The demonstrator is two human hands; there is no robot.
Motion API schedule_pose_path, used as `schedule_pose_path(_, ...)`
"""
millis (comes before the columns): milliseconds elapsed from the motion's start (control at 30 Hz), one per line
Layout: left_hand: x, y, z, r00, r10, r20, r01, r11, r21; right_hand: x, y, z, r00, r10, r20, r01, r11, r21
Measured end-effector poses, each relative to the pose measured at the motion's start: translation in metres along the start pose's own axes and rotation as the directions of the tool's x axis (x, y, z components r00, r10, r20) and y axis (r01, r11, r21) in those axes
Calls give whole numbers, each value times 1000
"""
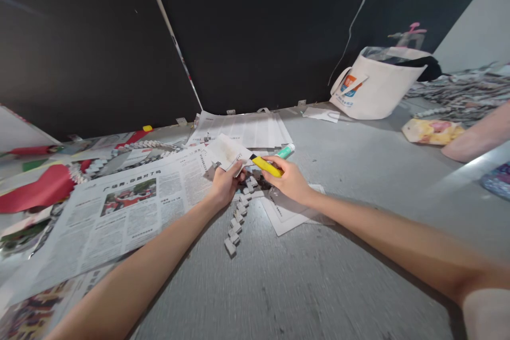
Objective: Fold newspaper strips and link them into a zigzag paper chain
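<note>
Pinched between the fingers and thumb of my left hand is a small piece of paper with print and a brownish patch. My right hand is closed round a yellow tool, whose dark end points at the paper's right edge. A chain of folded paper runs from between my hands down the grey surface. Just behind my right hand lies a green tube with a white cap. Printed sheets lie under and in front of that hand.
Newspaper sheets spread at the left, beside red paper and another folded chain. White sheets lie against the black panel. A white bag stands at the back right, near a yellow packet and part of a person's limb.
</note>
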State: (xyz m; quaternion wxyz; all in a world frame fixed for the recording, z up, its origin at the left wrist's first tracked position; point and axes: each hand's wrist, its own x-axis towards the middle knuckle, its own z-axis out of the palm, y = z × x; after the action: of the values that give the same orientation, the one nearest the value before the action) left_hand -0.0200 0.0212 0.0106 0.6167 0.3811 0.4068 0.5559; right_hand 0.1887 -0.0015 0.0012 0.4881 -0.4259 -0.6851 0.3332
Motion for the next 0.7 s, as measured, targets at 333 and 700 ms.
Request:
schedule_pose_path(333,2,-3,-3,999,1,35,-1,1000,6,-1,0,1,999,19,-43,-19,1000,-5)
schedule_pose_path(700,2,-1,-1,1000,-10,-19,10,1000,14,1,6,0,992,76,-98,-66,993,100)
